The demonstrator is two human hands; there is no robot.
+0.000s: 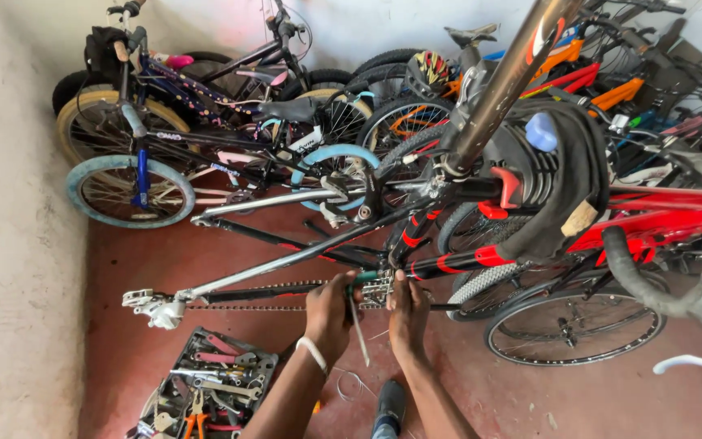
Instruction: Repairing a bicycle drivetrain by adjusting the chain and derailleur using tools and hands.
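A black and red bicycle frame (416,236) hangs on a stand in front of me, rear wheel off, its chain (253,287) running left to the derailleur (156,307). My left hand (331,313), with a white band on the wrist, grips a green-handled screwdriver (357,313) whose shaft points downward. My right hand (408,313) presses on the crank area (377,289) beside it, fingers closed against the metal part. Both hands sit side by side under the frame's bottom bracket.
An open tool tray (205,386) with pliers and wrenches lies on the red floor at lower left. Several parked bicycles (205,122) fill the back. A loose wheel (574,325) rests on the floor at right. A pale wall (10,244) runs along the left.
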